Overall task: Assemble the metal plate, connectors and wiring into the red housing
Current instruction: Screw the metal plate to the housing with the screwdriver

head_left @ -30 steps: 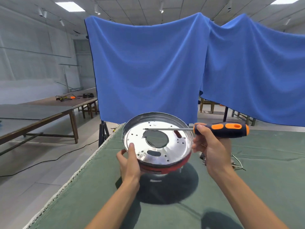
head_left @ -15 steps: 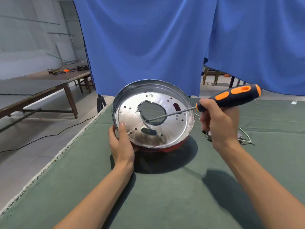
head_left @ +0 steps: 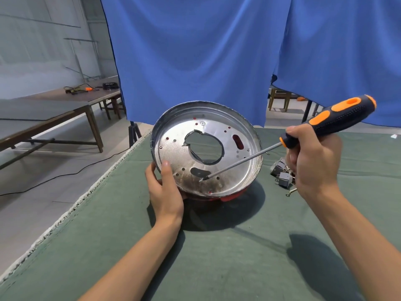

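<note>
The round metal plate (head_left: 230, 181) with a big centre hole sits inside the red housing (head_left: 227, 197), tilted up toward me on the green table (head_left: 217, 257). My left hand (head_left: 165, 190) grips the housing's near-left rim, thumb on the plate. In my right hand (head_left: 312, 161) is a black and orange screwdriver (head_left: 338, 120), gripped by its handle. Its shaft crosses the plate and the tip touches the plate's lower part beside a dark slot. Grey connectors with wiring (head_left: 282, 172) lie on the cloth right of the housing, partly behind my right hand.
Blue cloth (head_left: 206, 51) hangs behind the table. The table's left edge (head_left: 86, 192) has a white fringe, with floor and a black cable beyond. Wooden tables (head_left: 54, 111) stand far left. A tripod leg (head_left: 133, 133) stands by the far-left corner.
The housing has come down onto the table and tilted toward me. The screwdriver tip has moved from the centre hole down to the plate's lower part.
</note>
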The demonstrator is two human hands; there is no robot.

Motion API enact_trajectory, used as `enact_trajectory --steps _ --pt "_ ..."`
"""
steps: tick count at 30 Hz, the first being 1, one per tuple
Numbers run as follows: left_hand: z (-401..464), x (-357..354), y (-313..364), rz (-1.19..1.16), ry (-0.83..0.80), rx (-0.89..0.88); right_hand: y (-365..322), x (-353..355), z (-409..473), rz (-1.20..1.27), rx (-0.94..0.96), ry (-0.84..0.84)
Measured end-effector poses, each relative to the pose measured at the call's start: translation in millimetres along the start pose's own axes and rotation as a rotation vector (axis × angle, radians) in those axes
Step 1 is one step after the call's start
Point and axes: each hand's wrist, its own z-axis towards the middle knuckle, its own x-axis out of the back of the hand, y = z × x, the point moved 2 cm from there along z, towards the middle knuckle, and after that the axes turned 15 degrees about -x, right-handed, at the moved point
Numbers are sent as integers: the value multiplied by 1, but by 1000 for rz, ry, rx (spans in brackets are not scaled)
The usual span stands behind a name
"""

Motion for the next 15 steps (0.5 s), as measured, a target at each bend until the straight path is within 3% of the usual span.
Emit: enact_trajectory --steps 15 --pt "-2 1 0 5 -2 41 -7 2 -2 -130 70 26"
